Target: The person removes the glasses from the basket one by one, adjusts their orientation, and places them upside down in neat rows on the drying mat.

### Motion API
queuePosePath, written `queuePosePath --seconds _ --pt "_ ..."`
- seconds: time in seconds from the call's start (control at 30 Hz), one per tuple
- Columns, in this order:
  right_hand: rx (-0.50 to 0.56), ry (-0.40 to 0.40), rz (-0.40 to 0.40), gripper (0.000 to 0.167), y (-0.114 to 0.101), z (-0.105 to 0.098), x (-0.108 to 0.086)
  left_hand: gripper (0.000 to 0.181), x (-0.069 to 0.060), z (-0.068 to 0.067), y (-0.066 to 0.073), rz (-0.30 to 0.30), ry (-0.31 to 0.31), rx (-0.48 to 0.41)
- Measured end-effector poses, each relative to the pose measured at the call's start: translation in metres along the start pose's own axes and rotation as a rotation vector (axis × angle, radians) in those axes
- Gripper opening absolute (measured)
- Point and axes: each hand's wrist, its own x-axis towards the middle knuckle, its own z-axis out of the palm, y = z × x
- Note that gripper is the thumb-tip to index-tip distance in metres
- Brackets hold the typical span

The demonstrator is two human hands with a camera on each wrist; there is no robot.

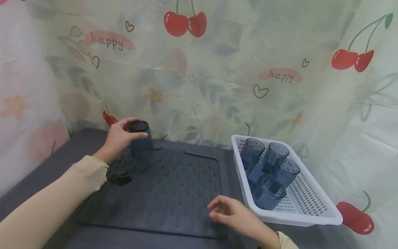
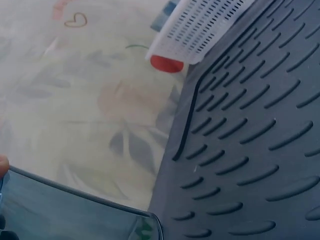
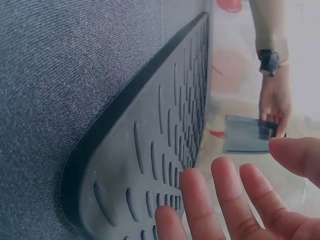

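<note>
At the far left part of the black ribbed mat, my left hand grips a blue tinted glass tumbler around its upper end. In the right wrist view, the tumbler appears held a little off the mat. The left wrist view shows part of its side close up, with just a fingertip at the edge. My right hand is over the mat's near right corner, holding nothing, with fingers loosely bent. Its spread fingers show in the right wrist view.
To the right of the mat stands a white perforated plastic basket with several blue tumblers grouped at its left side. A dark grey cloth covers the table. Curtains printed with cherries hang behind and at both sides.
</note>
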Motion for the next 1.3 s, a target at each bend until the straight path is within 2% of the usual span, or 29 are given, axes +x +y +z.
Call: queuePosePath --seconds 0.43,0.63,0.93,1.3 --pt "0.017 0.007 0.004 0.027 0.001 0.001 -0.001 0.073 0.001 0.005 -0.016 0.0 -0.001 0.05" --pt "0.026 0.006 0.013 0.026 0.002 0.001 -0.001 0.074 0.0 0.007 -0.022 -0.019 -0.003 0.064" --pt "0.004 0.008 -0.021 0.028 0.002 0.001 -0.002 0.074 0.002 0.007 -0.034 -0.043 0.005 0.074" --pt "0.024 0.004 -0.01 0.028 0.002 0.0 -0.002 0.077 0.002 0.007 -0.04 -0.072 0.009 0.068"
